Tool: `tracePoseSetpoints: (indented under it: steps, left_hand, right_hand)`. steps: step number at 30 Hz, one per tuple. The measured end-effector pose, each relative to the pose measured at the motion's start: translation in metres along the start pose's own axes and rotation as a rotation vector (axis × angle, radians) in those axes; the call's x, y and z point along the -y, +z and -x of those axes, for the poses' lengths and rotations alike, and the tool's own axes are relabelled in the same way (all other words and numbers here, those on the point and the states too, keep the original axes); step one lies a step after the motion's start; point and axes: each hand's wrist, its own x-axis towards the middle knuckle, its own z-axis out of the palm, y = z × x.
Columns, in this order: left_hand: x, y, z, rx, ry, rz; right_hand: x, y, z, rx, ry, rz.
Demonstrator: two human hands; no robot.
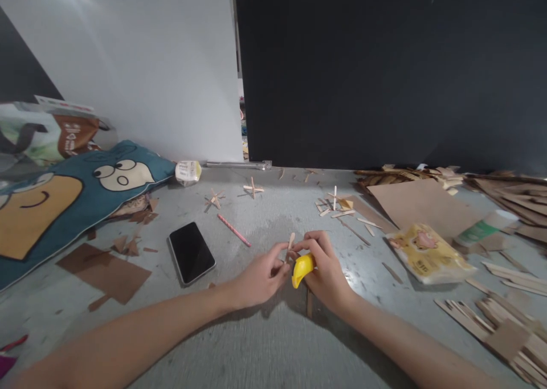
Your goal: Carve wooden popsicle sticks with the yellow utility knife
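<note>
Left hand (267, 272): pinching 1 wooden stick (291, 240)
Right hand (327, 269): curled round 1 yellow object (303, 269), fingertips at the stick
Stick position: between both hands, over counter (248, 349)
Phone (192, 253): 1, left of hands, screen dark
Pink pencil (233, 230): 1, between phone and hands
Crossed-stick pieces (253, 190): 2 beyond pencil
Right side: 1 yellow packet (427, 255), 1 green-white bottle (485, 228)

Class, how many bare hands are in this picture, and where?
2: the left hand, its fingertips at a slim pale wooden stick, and the right hand beside it, holding a curved yellow object.
</note>
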Motion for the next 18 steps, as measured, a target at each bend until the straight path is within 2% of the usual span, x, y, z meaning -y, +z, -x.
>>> tracePoseSetpoints:
  steps: [4, 6, 9, 13, 15, 18]
  left_hand:
    - [-0.001, -0.002, 0.001, -0.016, 0.044, -0.067]
    - [-0.003, -0.001, 0.002, -0.012, 0.049, -0.083]
    - [-0.005, 0.0, 0.003, -0.006, -0.006, 0.013]
    - [-0.004, -0.002, -0.001, -0.127, -0.076, 0.226]
    - [-0.003, -0.003, -0.004, -0.174, -0.089, 0.275]
    - [-0.004, -0.004, -0.006, -0.18, -0.109, 0.307]
  right_hand:
    - [0.001, -0.001, -0.004, 0.043, 0.015, -0.032]
    - [0.002, -0.002, -0.008, 0.018, 0.033, -0.033]
    - [0.002, -0.006, -0.013, -0.128, 0.064, 0.014]
    - [0.0, -0.015, -0.011, -0.339, 0.095, 0.042]
    - [-0.001, -0.019, -0.005, -0.313, 0.126, -0.049]
    - [0.002, -0.024, 0.002, -0.089, 0.229, -0.177]
